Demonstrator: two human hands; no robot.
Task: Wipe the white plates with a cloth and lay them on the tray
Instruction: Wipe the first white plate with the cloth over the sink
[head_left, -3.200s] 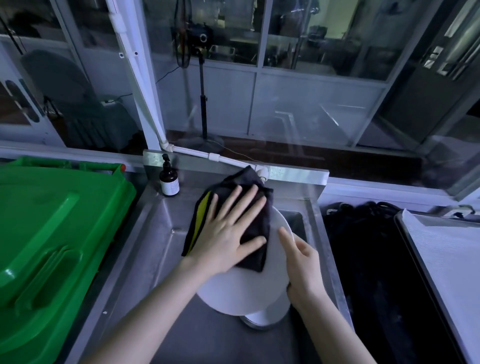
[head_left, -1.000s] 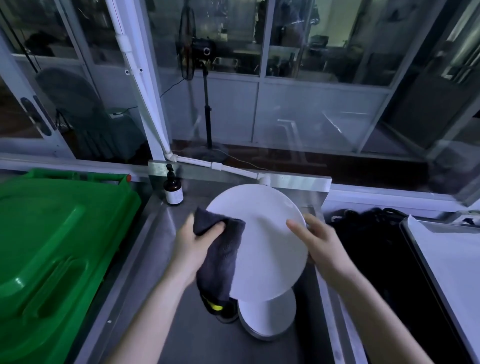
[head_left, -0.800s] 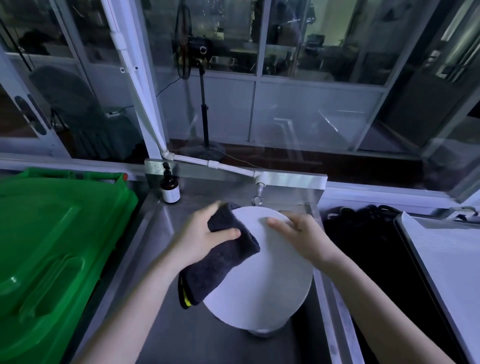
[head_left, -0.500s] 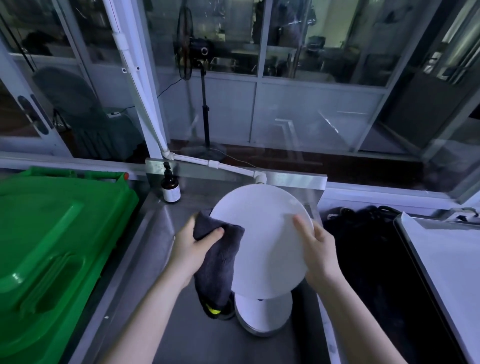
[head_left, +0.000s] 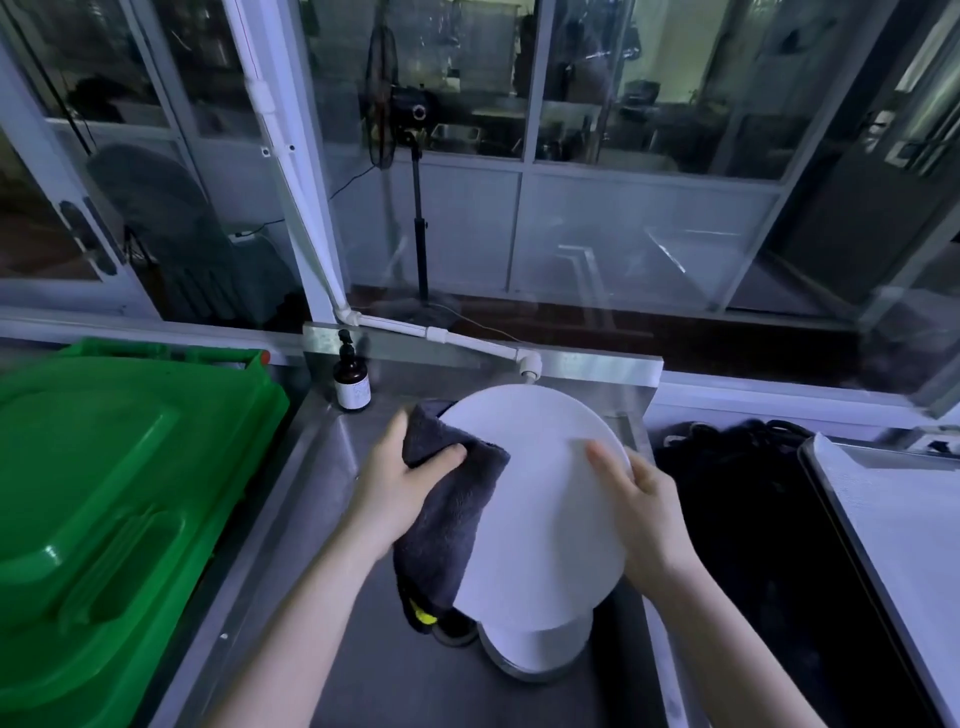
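The person holds a round white plate (head_left: 540, 499) tilted up over the grey steel worktop (head_left: 291, 519), with its flat face turned towards the camera. This lets the whole face be seen and reached by the cloth.

The left hand (head_left: 400, 499) grips a dark grey cloth (head_left: 452, 525). Its thumb lies on top of the cloth and the other fingers are curled under the bunched fabric. The cloth touches the left edge of the plate, and a part of it seems to go behind the rim, so I judge that the edge is being wiped now. A small yellow tag hangs at the low end of the cloth.

The right hand (head_left: 644, 509) pinches the opposite edge. The thumb presses on the face, and the other fingers are behind the plate, where I cannot see them. This grip steadies the plate against the push of the cloth, and it probably also allows turning.

Directly under the held plate stands a low stack of white plates (head_left: 535, 649) on the worktop, so more plates are probably waiting.

The flat metal tray with a white lining (head_left: 904, 545) lies at the far right, well apart from the held plate, with a dark area between them. The plate is not yet laid there.

A large green plastic bin (head_left: 104, 467) stands to the left, and a small brown pump bottle (head_left: 352, 382) stands at the back edge.
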